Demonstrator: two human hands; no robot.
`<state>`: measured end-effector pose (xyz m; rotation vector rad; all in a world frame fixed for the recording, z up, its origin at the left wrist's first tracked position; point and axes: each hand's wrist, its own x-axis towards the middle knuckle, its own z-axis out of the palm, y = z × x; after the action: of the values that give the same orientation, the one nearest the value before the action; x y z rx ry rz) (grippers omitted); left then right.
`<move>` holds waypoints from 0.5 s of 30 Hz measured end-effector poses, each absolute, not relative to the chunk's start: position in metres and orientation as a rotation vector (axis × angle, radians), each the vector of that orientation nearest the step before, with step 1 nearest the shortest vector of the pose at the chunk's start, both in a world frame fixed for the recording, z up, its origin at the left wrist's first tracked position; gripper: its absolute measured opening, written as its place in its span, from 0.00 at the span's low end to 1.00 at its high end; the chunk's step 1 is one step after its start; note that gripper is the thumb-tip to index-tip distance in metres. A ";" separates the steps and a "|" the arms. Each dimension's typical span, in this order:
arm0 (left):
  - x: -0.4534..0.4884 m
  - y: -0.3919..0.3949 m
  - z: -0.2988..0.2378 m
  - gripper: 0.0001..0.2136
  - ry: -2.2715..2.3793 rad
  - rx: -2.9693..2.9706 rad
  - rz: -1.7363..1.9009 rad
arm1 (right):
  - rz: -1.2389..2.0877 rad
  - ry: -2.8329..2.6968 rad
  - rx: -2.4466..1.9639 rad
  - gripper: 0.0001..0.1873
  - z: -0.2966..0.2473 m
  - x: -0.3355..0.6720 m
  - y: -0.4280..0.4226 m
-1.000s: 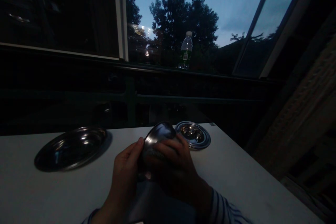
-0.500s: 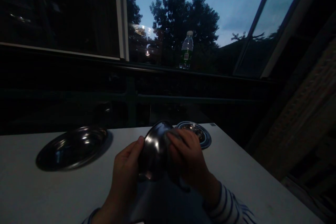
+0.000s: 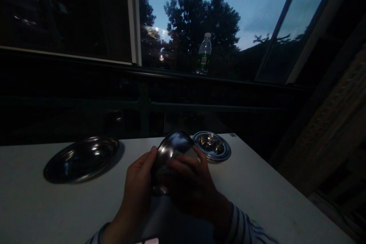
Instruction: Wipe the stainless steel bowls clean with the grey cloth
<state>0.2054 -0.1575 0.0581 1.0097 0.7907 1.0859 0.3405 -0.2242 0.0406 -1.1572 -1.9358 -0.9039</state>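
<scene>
Slippage could be caused by any loosening of the left hand point(image 3: 137, 183), by which the tilted metal bowl point(image 3: 173, 146) is gripped at its left edge over the white table point(image 3: 263, 194). The bowl is partly covered by the curled right hand point(image 3: 194, 183); whether anything is pinched there cannot be told in the dimness. With too hard a push rightward, the round dish point(image 3: 212, 148) near it might be knocked.

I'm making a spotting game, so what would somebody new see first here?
Probably the blue sky at the top, behind dark trees and a clear bottle. Below, in the middle, the left hand holds a shiny metal bowl, the right hand against it. A big shiny dish gleams at left on the table.
</scene>
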 end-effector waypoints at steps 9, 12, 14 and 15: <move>0.208 -0.157 0.064 0.12 0.716 0.942 1.137 | -0.986 -1.938 -1.138 0.14 0.036 0.341 -0.224; 0.206 -0.157 0.065 0.14 0.719 0.987 1.112 | -1.052 -1.987 -1.125 0.13 0.033 0.335 -0.226; 0.205 -0.157 0.066 0.14 0.680 1.014 1.049 | -1.070 -1.994 -1.125 0.12 0.033 0.334 -0.226; 0.205 -0.157 0.065 0.14 0.655 1.025 1.030 | -1.073 -1.999 -1.120 0.12 0.034 0.334 -0.226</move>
<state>0.2045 -0.1566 0.0652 1.0250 0.6548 1.0305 0.3345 -0.2265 0.0337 -1.1204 -1.9993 -1.0734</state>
